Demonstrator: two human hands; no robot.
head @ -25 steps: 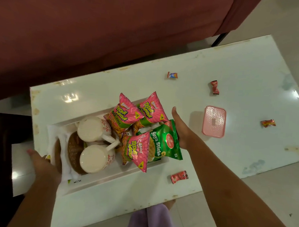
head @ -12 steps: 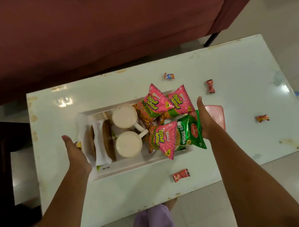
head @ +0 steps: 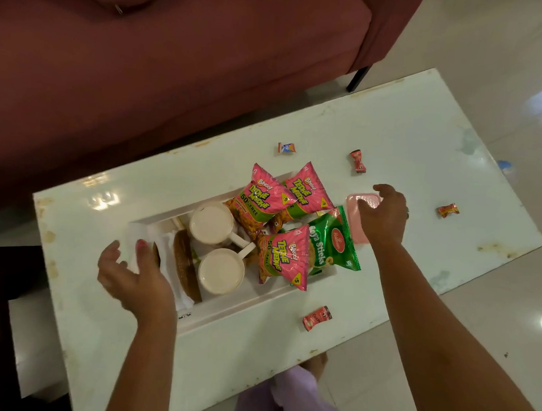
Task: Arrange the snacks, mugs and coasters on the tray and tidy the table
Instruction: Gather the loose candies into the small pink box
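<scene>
White tray in the middle of the table, packed with two mugs side by side, brown coasters to their left, three pink snack packets and a green packet at the right end. Left hand at the tray's left end, fingers spread and relaxed, holding nothing. Right hand over a pink box just right of the tray, fingers loosely curved, not closed round it; contact unclear. Four wrapped sweets scattered on the tabletop.
</scene>
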